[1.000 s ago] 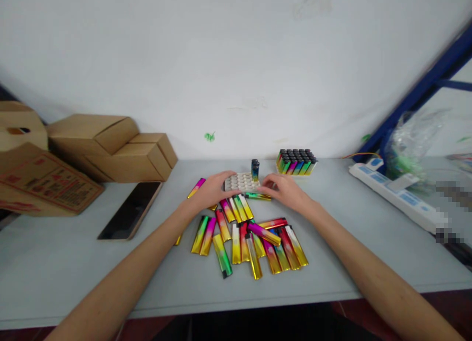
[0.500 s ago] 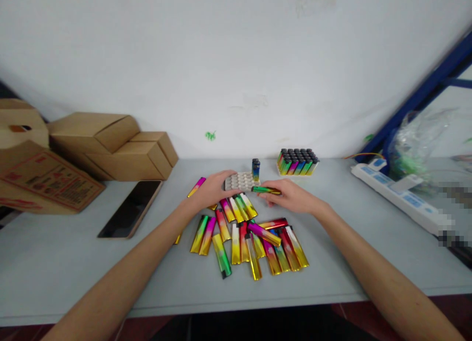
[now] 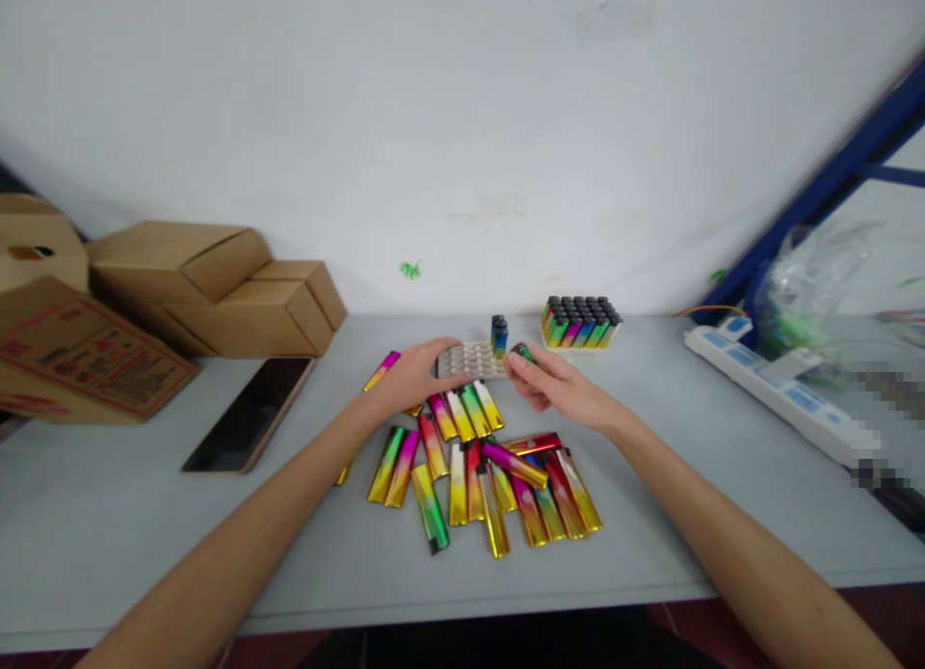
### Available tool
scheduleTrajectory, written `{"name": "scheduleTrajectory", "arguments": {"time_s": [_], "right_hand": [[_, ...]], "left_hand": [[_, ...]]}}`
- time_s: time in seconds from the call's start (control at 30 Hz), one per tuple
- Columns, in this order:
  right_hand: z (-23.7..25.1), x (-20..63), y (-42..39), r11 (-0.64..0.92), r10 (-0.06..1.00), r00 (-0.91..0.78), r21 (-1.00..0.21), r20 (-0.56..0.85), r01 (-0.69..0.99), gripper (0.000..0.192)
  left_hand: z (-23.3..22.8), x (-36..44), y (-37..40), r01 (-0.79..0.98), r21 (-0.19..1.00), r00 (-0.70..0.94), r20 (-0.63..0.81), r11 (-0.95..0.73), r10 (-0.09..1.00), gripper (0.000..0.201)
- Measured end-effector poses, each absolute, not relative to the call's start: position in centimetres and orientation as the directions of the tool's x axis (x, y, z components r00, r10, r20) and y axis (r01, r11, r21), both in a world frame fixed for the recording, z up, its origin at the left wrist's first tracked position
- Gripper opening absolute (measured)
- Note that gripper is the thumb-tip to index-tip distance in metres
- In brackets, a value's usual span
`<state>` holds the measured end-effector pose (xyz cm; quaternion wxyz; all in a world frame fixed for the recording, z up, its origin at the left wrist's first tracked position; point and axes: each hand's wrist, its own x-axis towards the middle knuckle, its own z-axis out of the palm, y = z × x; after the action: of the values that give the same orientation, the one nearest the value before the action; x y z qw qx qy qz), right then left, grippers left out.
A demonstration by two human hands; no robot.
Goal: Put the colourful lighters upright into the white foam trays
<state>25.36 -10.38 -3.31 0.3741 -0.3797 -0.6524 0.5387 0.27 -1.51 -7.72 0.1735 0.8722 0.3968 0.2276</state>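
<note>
My left hand [image 3: 411,375] grips the left end of a pale tray [image 3: 469,361] with rows of round holes, its thumb at the near side and its fingers at the far side. Blue-and-gold lighters [image 3: 499,335] stand upright at the tray's right end. Just right of them, my right hand [image 3: 553,385] pinches a green lighter [image 3: 522,352], mostly hidden by the fingers. In front of the tray lie many loose metallic lighters [image 3: 458,484] in gold, red, purple, green and silver.
A second tray full of upright lighters [image 3: 580,323] stands by the wall. A phone [image 3: 250,414] and cardboard boxes [image 3: 217,288] are at the left. On the right are a white power strip [image 3: 780,389] and a clear plastic bag [image 3: 813,283].
The green lighter, lying sideways in my right hand before, is now turned more upright with its top showing above the fingers. My left hand stays on the tray.
</note>
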Motion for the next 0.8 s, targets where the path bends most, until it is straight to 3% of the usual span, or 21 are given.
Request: {"name": "scheduleTrajectory", "arguments": {"time_s": [0.13, 0.33, 0.57, 0.8], "right_hand": [[-3.8, 24.9, -10.4, 0.256, 0.948, -0.262, -0.922, 0.181, 0.290, 0.061], [-4.7, 24.8, -10.2, 0.328, 0.943, -0.137, -0.796, 0.302, 0.508, 0.056], [-4.3, 24.7, -10.2, 0.364, 0.930, -0.178, -0.759, 0.320, 0.540, 0.045], [-4.6, 24.9, -9.9, 0.359, 0.932, -0.161, -0.765, 0.324, 0.534, 0.051]], "left_hand": [[-7.7, 0.3, -1.4, 0.610, 0.483, 0.585, 0.260, -0.628, 0.768, 0.069], [-7.6, 0.2, -1.4, 0.621, 0.467, 0.588, 0.253, -0.629, 0.768, 0.067], [-7.5, 0.3, -1.5, 0.624, 0.471, 0.588, 0.244, -0.624, 0.771, 0.067], [-8.1, 0.2, -1.2, 0.615, 0.426, 0.609, 0.278, -0.664, 0.743, 0.076]]}}
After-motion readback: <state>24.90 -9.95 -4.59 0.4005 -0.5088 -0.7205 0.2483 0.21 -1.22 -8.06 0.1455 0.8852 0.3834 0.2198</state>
